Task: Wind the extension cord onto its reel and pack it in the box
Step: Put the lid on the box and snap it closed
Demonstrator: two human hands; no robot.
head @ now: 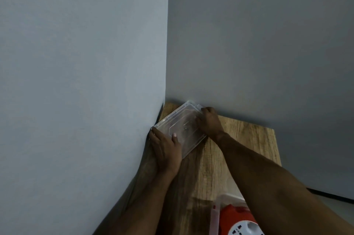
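At wall corner | both hands (166, 150) (209, 121) grip lid (183, 125) edges — table (249, 139) right free

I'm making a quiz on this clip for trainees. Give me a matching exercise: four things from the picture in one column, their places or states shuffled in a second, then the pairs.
Things:
1. clear lid
2. left hand
3. right hand
4. orange reel

Places or states:
A. bottom edge of the view, inside the clear box
B. grips the lid's near end
C. held in the far corner of the wooden table
D. grips the lid's far end

Pairs: 1-C, 2-B, 3-D, 4-A
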